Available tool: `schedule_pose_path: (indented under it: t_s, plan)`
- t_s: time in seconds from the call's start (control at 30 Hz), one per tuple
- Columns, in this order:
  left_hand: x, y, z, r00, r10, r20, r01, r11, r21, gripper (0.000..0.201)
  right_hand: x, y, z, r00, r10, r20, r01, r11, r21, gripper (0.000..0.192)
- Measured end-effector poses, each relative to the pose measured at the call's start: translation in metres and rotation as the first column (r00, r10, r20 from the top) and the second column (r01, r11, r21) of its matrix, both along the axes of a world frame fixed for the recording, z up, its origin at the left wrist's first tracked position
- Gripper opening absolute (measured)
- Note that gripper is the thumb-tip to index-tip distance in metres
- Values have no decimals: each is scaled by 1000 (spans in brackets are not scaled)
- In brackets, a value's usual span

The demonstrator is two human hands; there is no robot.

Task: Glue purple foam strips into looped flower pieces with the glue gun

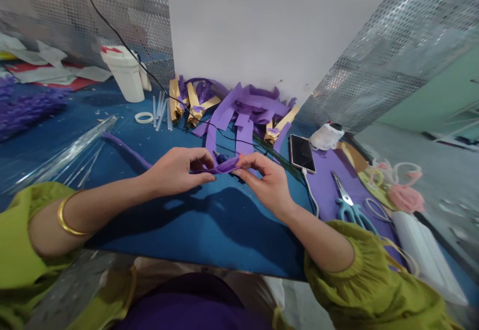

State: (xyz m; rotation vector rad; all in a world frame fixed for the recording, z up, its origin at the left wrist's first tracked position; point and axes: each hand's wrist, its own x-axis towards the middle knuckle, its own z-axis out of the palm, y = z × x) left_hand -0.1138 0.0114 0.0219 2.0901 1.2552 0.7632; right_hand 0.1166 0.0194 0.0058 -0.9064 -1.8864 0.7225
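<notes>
Both hands meet over the front middle of the blue table, pinching one long purple strip (pixel 226 165). My left hand (pixel 181 170) closes thumb and fingers on its left part, and a tail of the strip runs out past the wrist to the left. My right hand (pixel 267 177) pinches the other end between thumb and forefinger, where a small orange-red spot shows. Just behind the strip, between the hands, is a small dark blue-purple piece I cannot make out. Cut purple strips (pixel 245 125) lie right behind the hands.
Small wrapped purple bouquets (pixel 196 108) lean at the back. A phone (pixel 302 153) with a white cable and blue-handled scissors (pixel 352 210) lie right. Left are a white bin (pixel 125 73), a tape roll (pixel 144 117), clear glue sticks (pixel 160 113) and purple flower sprigs (pixel 32 105). A black cord hangs across.
</notes>
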Motion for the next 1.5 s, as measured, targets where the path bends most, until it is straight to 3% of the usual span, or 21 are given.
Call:
schedule_pose_path:
  t_s: [0.07, 0.27, 0.5, 0.73, 1.1, 1.5]
  plan:
    - [2, -1, -2, 999, -15, 51, 20, 996, -90, 32, -2, -2, 0, 1000, -2, 7, 2, 1000, 12, 6]
    - [7, -3, -8, 990, 19, 137, 18, 965, -261, 23, -4, -3, -7, 999, -39, -38, 38, 999, -15, 11]
    - [10, -8, -4, 985, 69, 158, -35, 977, -211, 26, -9, -6, -7, 984, -111, -140, 78, 972, -220, 17]
    - [10, -10, -7, 967, 86, 238, -39, 979, -198, 25, -13, -8, -6, 951, -129, -281, 1, 910, -415, 23]
    - [12, -14, -5, 949, 134, 285, -94, 984, -152, 25, -15, -9, -8, 957, -75, -279, -32, 932, -360, 23]
    - [13, -15, -7, 956, 121, 269, -70, 979, -191, 30, -16, -14, -10, 976, -57, -210, 18, 983, -184, 18]
